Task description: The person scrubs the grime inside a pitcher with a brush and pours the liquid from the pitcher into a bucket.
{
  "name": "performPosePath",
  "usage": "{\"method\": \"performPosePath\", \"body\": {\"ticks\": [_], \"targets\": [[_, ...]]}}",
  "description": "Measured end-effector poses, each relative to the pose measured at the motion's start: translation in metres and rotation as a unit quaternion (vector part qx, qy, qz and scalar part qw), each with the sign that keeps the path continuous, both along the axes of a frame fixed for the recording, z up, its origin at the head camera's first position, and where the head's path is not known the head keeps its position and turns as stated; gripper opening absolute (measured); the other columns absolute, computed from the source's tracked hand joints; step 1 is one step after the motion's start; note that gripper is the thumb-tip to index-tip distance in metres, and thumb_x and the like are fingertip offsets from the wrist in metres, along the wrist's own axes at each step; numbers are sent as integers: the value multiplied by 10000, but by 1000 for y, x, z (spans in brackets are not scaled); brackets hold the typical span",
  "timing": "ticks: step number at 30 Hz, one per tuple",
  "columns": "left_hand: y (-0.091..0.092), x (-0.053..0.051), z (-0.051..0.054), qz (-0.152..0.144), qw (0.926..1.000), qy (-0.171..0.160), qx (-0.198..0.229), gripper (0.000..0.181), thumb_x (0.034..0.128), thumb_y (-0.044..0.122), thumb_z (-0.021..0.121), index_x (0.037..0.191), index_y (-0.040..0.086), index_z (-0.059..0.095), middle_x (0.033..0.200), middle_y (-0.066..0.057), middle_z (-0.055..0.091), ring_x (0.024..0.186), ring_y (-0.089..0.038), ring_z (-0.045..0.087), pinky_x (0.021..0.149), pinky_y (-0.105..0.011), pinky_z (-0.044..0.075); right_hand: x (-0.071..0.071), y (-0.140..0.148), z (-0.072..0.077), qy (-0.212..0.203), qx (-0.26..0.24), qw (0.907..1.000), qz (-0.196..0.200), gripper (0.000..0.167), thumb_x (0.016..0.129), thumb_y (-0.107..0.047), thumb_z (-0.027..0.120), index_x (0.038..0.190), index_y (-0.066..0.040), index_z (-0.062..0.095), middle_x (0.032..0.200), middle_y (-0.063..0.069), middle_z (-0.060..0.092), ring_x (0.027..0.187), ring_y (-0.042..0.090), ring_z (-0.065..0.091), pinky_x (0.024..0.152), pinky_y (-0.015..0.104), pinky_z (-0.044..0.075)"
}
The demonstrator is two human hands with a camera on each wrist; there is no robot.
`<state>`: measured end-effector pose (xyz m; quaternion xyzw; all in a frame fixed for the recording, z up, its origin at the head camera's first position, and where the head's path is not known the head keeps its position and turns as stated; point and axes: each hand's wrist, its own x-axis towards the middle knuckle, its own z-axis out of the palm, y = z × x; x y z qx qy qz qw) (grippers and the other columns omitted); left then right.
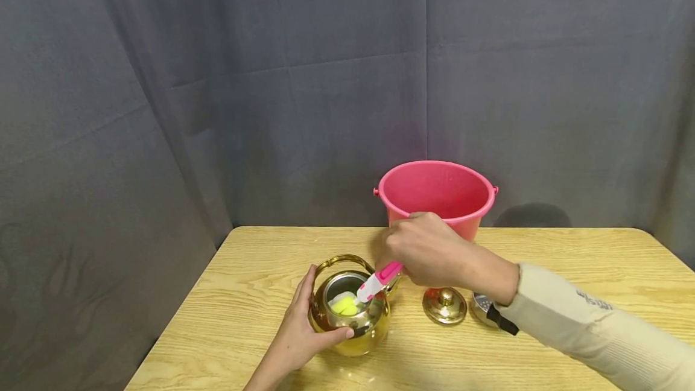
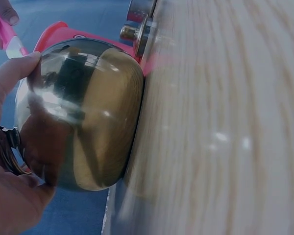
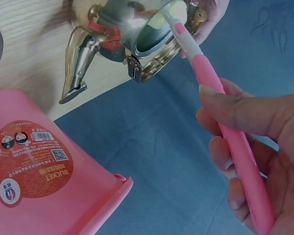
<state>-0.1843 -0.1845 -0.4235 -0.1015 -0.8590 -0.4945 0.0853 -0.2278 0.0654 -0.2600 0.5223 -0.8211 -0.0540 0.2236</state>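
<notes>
Gripping pink-handled scrubber [image 1: 374, 285], right hand [image 1: 426, 246] curled, left hand [image 1: 300, 327] spread, holding gold kettle [image 1: 359, 327], bucket [image 3: 88, 188] labelled “BUCKET”

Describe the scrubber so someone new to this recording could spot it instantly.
On the wooden table, a gold kettle stands in front and left of the pink bucket. The scrubber slants into the kettle's open top, held by the right hand. Unlike either, it has a long pink-and-white handle and yellow head.
</notes>
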Motion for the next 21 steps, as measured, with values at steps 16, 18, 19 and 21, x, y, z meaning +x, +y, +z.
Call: {"method": "performPosePath", "body": {"ticks": [16,18,19,21], "targets": [[-1,-1,0,62,9999,-26,-110,1209,660,476,875,1571,227,119,1574,-142,185,1366,-389,279,1044,-601,286,-7,-7,11,-379,403,9985,21,405,689,73,735,812,-312,771,682,-160,612,627,111,522,472,251,463],[-1,-2,0,69,9999,-32,-134,1207,662,479,872,1571,233,117,1574,-144,182,1367,-396,276,1042,-606,285,-8,-8,13,-401,475,9981,-23,439,687,79,721,839,-328,782,713,-173,636,656,103,554,485,266,478],[-1,-2,0,66,9999,-37,-139,1204,666,478,871,1571,234,116,1574,-145,181,1367,-400,274,1041,-608,285,-8,-9,14,-437,506,9978,-45,455,683,82,716,847,-338,784,726,-184,643,672,96,566,497,272,480],[-2,-2,0,53,9999,-54,-140,1199,671,476,869,1572,235,114,1575,-152,175,1367,-413,272,1036,-615,288,-8,-10,16,-515,574,9970,-70,458,684,72,725,857,-348,787,743,-195,652,686,81,580,518,279,478]]}}
